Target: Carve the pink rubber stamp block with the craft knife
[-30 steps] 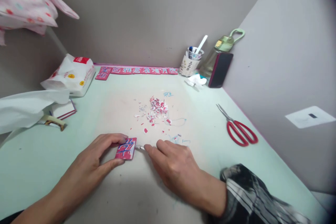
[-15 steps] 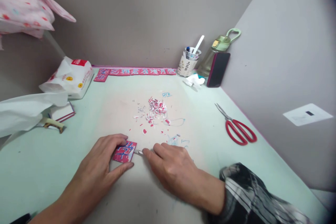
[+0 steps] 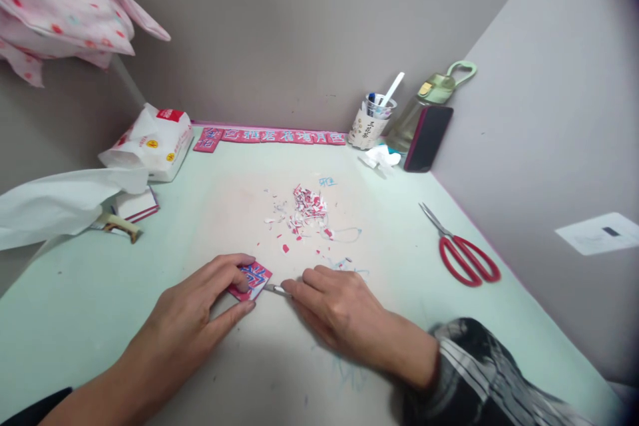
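In the head view, plain grey walls (image 3: 279,33) behind and to the right of a pale green table (image 3: 399,226), with a duller, scuffed patch in the middle and a few blue scribbles. Along the back edge, a row of tiles (image 3: 284,137) in red with pale blue characters, then a cup (image 3: 368,130) of pens, a bottle (image 3: 407,120) and, propped in front of it, a phone (image 3: 429,140). On the scuffed patch, a heap of red and white shavings (image 3: 307,205); well apart to the right, red-handled scissors (image 3: 446,231). Nearer, left of centre and apparently flat on the table, a square tile (image 3: 257,277) in red with blue strokes, turned cornerwise. Around it, the left hand (image 3: 200,306), with fingers and thumb drawn narrow on its sides. Opposite, the right hand (image 3: 344,313), closed on a slim knife (image 3: 277,289) with only the metal end showing, right at the edge of the square tile — touching or just beside, too small to tell. Judging by the shavings, probably fine paring or scoring there. For clean work, hold the tip low and take short, shallow strokes rather than one deep push. Pin the square tile firmly; turn it, not the wrist, for each new line. Mind the left thumb, close to the knife's path — better tucked back before any added pressure.
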`<state>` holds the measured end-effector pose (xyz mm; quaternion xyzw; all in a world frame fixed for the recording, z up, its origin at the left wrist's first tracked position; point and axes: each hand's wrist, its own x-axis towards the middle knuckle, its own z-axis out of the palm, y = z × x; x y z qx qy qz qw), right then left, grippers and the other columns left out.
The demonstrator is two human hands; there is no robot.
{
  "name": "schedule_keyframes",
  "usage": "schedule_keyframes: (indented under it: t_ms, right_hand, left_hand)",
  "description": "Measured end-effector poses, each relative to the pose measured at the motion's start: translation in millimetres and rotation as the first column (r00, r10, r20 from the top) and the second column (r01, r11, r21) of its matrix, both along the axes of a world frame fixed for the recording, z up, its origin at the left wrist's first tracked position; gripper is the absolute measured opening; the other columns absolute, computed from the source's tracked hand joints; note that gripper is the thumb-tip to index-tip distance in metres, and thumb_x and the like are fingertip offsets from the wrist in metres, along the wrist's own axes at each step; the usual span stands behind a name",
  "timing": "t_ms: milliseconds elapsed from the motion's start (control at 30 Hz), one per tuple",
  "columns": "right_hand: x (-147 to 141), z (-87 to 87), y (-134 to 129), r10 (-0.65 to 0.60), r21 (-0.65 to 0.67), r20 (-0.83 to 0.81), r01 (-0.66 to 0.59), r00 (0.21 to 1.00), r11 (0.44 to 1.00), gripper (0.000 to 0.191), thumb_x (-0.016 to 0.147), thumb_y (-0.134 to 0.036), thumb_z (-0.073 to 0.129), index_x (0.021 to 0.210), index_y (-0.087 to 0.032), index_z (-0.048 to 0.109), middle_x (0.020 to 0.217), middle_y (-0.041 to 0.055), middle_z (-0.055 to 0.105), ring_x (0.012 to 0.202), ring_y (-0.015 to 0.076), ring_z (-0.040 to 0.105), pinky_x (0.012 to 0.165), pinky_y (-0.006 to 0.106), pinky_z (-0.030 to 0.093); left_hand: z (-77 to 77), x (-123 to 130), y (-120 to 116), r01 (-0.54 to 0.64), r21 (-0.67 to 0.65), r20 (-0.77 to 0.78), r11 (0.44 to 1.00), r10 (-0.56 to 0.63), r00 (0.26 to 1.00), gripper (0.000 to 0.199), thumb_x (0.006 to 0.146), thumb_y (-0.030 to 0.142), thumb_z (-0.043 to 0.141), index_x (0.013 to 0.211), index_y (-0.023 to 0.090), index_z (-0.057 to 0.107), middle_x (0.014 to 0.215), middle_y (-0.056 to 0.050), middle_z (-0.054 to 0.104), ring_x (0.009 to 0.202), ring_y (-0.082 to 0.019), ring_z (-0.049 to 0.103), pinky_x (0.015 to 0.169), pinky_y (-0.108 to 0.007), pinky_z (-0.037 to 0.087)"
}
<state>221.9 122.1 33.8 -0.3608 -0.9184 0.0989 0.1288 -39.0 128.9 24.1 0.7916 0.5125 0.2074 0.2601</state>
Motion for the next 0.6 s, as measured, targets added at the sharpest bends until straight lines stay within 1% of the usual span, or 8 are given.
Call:
schedule_keyframes:
  t_ms: [200,267,333,400,467,533,567,600]
  right_hand:
    - [6,7.2,3,0.039,-0.060,0.038,-0.037,0.998,0.998,0.023,0.107,-0.015,0.045,0.122,-0.017,0.062,0.087,0.0024,0.062,0.073,0.0164,0.054,0.060,0.031,0.036]
    - [10,12.2,5,0.027,-0.120,0.018,-0.025,0.999,0.992,0.023,0.108,-0.019,0.045,0.122,-0.018,0.063,0.088,0.0025,0.063,0.072,0.0155,0.055,0.061,0.030,0.038]
    - [14,17.5,8,-0.023,-0.217,-0.064,0.008,0.998,0.976,0.021,0.108,-0.020,0.047,0.118,-0.019,0.065,0.090,0.0030,0.066,0.075,0.0149,0.058,0.066,0.028,0.042]
    - [16,21.9,11,-0.142,-0.349,-0.193,0.067,0.971,0.935,0.018,0.106,-0.020,0.048,0.112,-0.019,0.065,0.092,0.0028,0.067,0.078,0.0147,0.060,0.070,0.027,0.045]
    - [14,24.0,13,-0.301,-0.517,-0.325,0.099,0.896,0.851,0.016,0.106,-0.021,0.045,0.103,-0.019,0.061,0.085,0.0011,0.066,0.072,0.0136,0.059,0.067,0.025,0.045]
    - [8,23.2,14,-0.423,-0.657,-0.410,0.060,0.808,0.751,0.017,0.107,-0.023,0.041,0.097,-0.020,0.054,0.070,-0.0035,0.058,0.059,0.0119,0.051,0.058,0.024,0.042]
    - [2,21.8,15,-0.453,-0.693,-0.435,0.032,0.779,0.720,0.015,0.107,-0.023,0.041,0.096,-0.020,0.051,0.066,-0.0055,0.054,0.056,0.0114,0.048,0.056,0.023,0.041]
    - [-4,19.8,16,-0.464,-0.702,-0.450,0.019,0.763,0.712,0.012,0.105,-0.023,0.044,0.096,-0.020,0.051,0.066,-0.0064,0.050,0.057,0.0114,0.046,0.057,0.023,0.041]
  left_hand:
    - [3.9,-2,-1,0.025,-0.047,-0.024,0.999,-0.026,0.999,0.019,0.098,0.042,0.053,0.091,0.030,0.065,0.131,0.002,0.068,0.105,-0.021,0.071,0.081,-0.029,0.056]
    - [3.5,-3,-1,0.028,-0.052,-0.022,0.998,-0.029,0.999,0.024,0.100,0.042,0.049,0.091,0.030,0.066,0.131,0.002,0.068,0.103,-0.020,0.072,0.079,-0.028,0.055]
    - [2.6,-2,-1,0.024,-0.025,-0.002,0.999,-0.024,1.000,0.026,0.102,0.041,0.046,0.090,0.029,0.066,0.128,0.002,0.069,0.102,-0.019,0.071,0.080,-0.027,0.054]
    - [1.4,-1,-1,0.018,0.009,0.021,1.000,-0.019,1.000,0.028,0.103,0.039,0.044,0.089,0.029,0.065,0.124,0.001,0.070,0.101,-0.018,0.071,0.081,-0.026,0.053]
    - [0.0,1,-1,0.020,0.030,0.049,0.999,-0.021,0.999,0.027,0.104,0.037,0.043,0.090,0.028,0.065,0.120,0.001,0.071,0.101,-0.018,0.071,0.081,-0.026,0.052]
    - [-1.6,3,-2,0.014,0.037,0.080,0.999,-0.017,0.997,0.025,0.104,0.036,0.045,0.093,0.029,0.066,0.118,0.001,0.070,0.102,-0.018,0.070,0.082,-0.027,0.052]
    - [-2.3,3,-3,0.007,0.038,0.096,0.999,-0.010,0.995,0.024,0.104,0.036,0.046,0.094,0.029,0.067,0.117,0.001,0.070,0.102,-0.018,0.070,0.083,-0.027,0.052]
    - [-2.8,4,-3,-0.005,0.039,0.113,0.999,0.001,0.994,0.024,0.103,0.036,0.047,0.094,0.029,0.068,0.117,0.001,0.070,0.102,-0.018,0.070,0.083,-0.027,0.052]
